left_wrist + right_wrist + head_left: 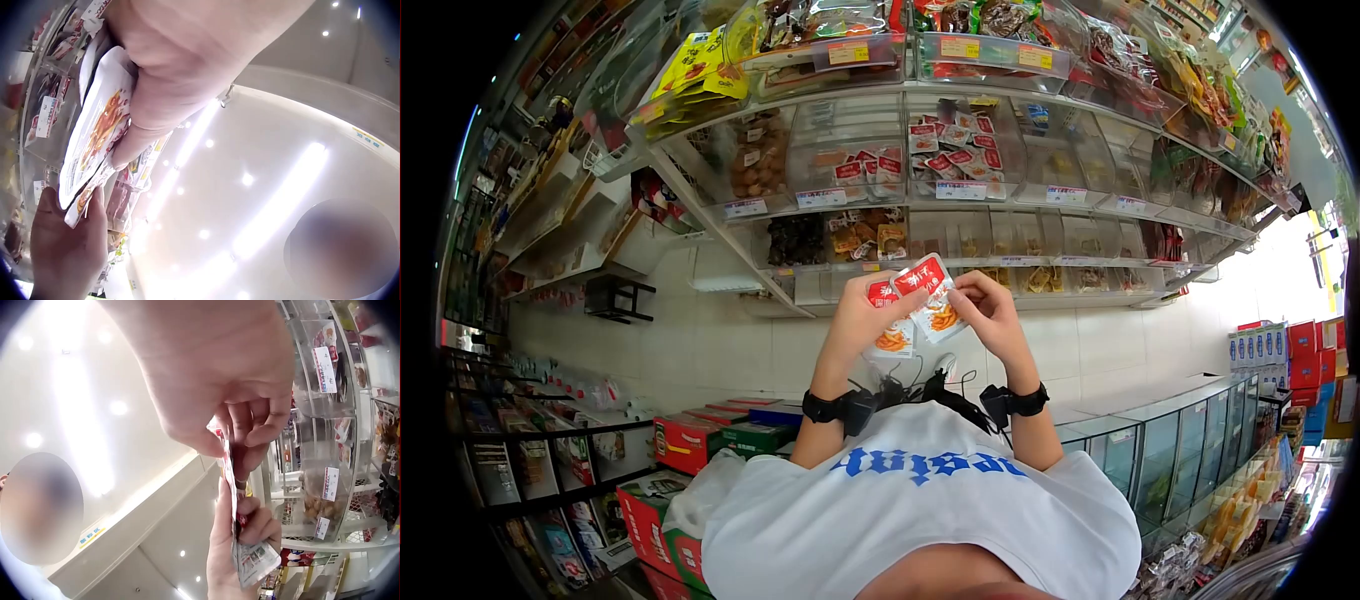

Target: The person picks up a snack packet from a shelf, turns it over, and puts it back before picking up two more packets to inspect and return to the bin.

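Two red-and-white snack packets are held in front of the chest. My left hand (866, 318) grips both, the left packet (894, 340) lying partly under the right packet (941, 316), with the thumb across them. My right hand (990, 312) pinches the right packet's edge between thumb and fingers. In the left wrist view, a packet (100, 134) with a food picture hangs below my left hand (175, 69). The right wrist view shows the packets (256, 565) edge-on between my right hand (219, 381) and the left fingers.
Shelves with clear bins (965, 150) of packaged snacks and price labels stand ahead. Red and green boxes (685, 440) are at the left, a glass-fronted cabinet (1170, 440) at the right. A black stool (618, 299) stands on the tiled floor (740, 345).
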`<state>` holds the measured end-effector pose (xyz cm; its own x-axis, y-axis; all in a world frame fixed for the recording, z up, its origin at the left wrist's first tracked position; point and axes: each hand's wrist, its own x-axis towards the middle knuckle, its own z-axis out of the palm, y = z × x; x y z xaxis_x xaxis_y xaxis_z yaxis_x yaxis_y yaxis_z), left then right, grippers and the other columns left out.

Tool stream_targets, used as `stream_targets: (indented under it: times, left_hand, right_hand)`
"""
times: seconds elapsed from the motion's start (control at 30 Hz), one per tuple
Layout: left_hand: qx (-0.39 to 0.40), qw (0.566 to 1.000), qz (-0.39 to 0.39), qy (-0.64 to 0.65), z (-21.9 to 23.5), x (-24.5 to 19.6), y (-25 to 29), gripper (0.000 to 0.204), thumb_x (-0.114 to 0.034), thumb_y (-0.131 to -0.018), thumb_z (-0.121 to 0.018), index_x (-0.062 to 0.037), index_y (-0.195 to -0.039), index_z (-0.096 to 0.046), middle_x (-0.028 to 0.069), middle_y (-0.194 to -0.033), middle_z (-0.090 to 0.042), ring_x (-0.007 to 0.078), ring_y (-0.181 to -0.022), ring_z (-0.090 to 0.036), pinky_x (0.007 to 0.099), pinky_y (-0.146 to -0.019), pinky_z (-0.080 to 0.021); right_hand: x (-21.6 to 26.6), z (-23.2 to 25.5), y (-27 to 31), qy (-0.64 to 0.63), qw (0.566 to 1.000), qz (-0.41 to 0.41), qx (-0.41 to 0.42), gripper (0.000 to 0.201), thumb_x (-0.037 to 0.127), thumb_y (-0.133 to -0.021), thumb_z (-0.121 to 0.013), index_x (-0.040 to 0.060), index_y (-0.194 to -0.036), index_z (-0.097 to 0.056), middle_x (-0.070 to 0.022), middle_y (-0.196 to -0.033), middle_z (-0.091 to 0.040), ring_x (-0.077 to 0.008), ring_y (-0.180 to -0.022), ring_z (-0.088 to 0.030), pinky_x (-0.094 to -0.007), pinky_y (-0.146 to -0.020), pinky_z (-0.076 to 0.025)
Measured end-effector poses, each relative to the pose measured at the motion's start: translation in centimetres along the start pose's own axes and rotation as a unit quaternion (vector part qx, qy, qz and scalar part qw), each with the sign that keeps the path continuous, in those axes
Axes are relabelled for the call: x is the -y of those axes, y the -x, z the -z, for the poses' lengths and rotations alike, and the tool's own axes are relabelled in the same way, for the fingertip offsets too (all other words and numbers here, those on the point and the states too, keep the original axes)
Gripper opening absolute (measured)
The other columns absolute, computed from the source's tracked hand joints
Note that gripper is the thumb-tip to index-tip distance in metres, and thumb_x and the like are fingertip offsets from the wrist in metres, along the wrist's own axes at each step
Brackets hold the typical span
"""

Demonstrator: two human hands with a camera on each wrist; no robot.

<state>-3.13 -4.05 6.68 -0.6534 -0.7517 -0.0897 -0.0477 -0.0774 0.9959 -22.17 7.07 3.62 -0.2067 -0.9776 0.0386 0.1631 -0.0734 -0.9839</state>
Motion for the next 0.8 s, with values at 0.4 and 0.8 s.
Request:
stream_targets:
  times: [0.4, 0.8]
  left_hand:
    - [-0.071, 0.994, -0.061, -0.048, 2.1, 3.1, -3.7, 0.022, -0.009, -0.086, -0.078, 0.0025, -0.103, -0.071, 0.0043, -0.091, -0.072, 0.0063, -0.080, -0.063, 0.0234, -0.071, -0.051]
    - [-0.183, 0.982, -0.047, 0.029, 6.4, 1.6, -4.1, 0.025, -0.013, -0.090, -0.075, 0.0036, -0.108, -0.069, 0.0052, -0.092, -0.072, 0.0077, -0.079, -0.066, 0.0229, -0.070, -0.053]
  right_hand:
    - [-4.2, -1.7, -5.6, -0.094, 0.992, -0.012, -0.078, 0.018, 0.014, -0.101, -0.061, 0.0004, -0.112, -0.059, -0.0018, -0.099, -0.068, -0.0045, -0.091, -0.060, -0.0206, -0.080, -0.046]
    - [-7.6, -3.0, -21.3, -0.003, 0.994, 0.054, -0.091, 0.034, 0.022, -0.099, -0.064, -0.0061, -0.117, -0.059, -0.0071, -0.097, -0.069, -0.0087, -0.087, -0.062, -0.0236, -0.074, -0.048]
